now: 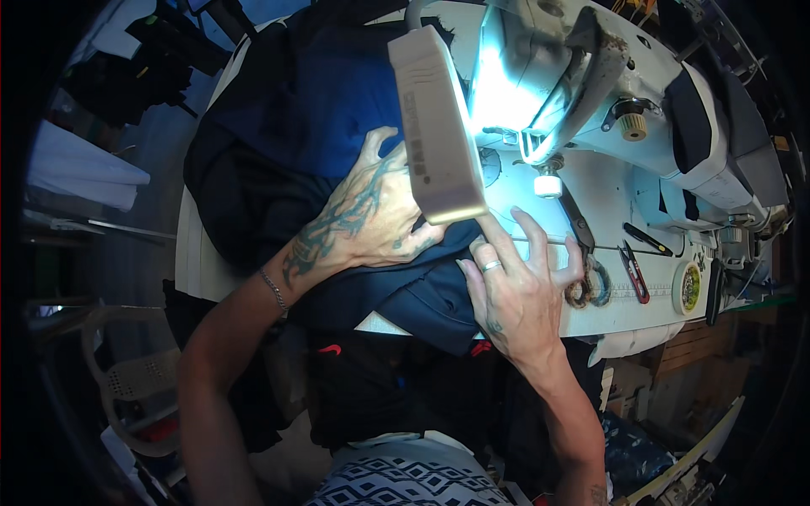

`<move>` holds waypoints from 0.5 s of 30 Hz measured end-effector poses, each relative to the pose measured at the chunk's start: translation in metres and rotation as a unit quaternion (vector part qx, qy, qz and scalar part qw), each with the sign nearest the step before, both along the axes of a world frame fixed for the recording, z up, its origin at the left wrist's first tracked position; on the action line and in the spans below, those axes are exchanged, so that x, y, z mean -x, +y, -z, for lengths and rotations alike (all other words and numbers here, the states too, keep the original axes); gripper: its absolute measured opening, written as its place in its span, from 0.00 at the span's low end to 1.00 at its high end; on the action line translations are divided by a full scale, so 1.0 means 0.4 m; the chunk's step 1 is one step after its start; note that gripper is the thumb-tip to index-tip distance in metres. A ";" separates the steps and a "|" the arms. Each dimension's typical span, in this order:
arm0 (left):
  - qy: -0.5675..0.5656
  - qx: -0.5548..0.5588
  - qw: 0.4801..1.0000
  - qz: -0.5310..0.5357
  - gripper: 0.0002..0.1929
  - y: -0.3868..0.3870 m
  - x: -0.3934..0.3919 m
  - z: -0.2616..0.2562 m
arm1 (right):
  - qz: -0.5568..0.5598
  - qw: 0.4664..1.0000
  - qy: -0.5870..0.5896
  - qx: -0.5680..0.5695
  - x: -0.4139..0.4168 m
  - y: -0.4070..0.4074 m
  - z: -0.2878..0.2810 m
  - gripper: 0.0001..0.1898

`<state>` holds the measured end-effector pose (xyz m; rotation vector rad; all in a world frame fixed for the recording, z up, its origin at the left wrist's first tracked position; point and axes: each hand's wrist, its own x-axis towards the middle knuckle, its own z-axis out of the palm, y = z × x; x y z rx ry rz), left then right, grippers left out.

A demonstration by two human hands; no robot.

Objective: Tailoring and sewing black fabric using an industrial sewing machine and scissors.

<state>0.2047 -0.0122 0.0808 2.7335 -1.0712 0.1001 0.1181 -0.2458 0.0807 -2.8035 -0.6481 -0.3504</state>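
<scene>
My left hand [364, 209] lies on dark navy cloth [405, 294], its thumb and outer finger spread. A pale lamp head [440, 126] hides its other fingertips, so I cannot tell whether they pinch the cloth. Lower right, my right hand [522, 291], with a ring on one finger, has its fingers apart and nothing visible in it. Its thumb side touches the cloth's right edge, and the index fingertip reaches the lamp's lower end. A brighter blue piece of cloth [335, 95] lies beyond my left hand. The sewing machine [525, 76] stands past the lamp, its needle area hidden.
Right of my right hand lie scissors [579, 218] with wrapped handles, red-handled thread snips [635, 275], a black pen-like tool [647, 239] and a round tub [686, 288] of small items. A ruler strip [655, 291] runs along the table. A chair [136, 376] stands at left.
</scene>
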 end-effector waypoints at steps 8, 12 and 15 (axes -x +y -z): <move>-0.007 -0.030 1.000 0.000 0.26 0.012 -0.012 -0.009 | 0.004 1.000 0.005 0.002 -0.009 0.005 0.002 0.10; -0.064 -0.025 0.997 0.036 0.24 0.019 -0.042 0.002 | 0.001 1.000 0.009 -0.004 -0.033 0.005 -0.008 0.11; -0.051 0.098 0.988 0.104 0.21 0.007 -0.007 -0.035 | 0.002 1.000 0.005 -0.025 -0.046 0.005 0.010 0.11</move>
